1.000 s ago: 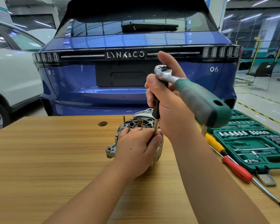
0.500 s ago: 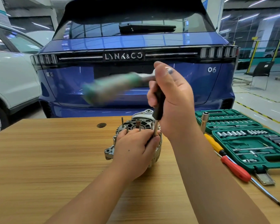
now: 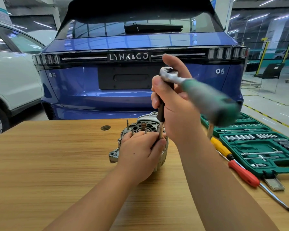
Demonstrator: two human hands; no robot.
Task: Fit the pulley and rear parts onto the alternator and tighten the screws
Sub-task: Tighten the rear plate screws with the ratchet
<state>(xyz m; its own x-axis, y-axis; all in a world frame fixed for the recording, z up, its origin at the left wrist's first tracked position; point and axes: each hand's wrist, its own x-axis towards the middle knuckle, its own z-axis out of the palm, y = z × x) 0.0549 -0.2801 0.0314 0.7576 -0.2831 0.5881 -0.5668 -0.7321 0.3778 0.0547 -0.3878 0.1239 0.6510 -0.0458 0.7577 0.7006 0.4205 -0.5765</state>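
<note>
Your left hand [image 3: 140,152] clamps the alternator [image 3: 141,130] upright on the bench [image 3: 57,164], fingers curled over its rear face beside the extension bar [image 3: 160,124]. Your right hand [image 3: 175,104] is wrapped round that bar under the ratchet [image 3: 198,92], whose handle is blurred. The casting looks heavy, rigid and slick, so grip the ribbed body, not the thin studs [image 3: 127,124].

Silver alternator [image 3: 158,160] upright on table, studs up; green-handled ratchet [image 3: 207,95] vertical above.
</note>
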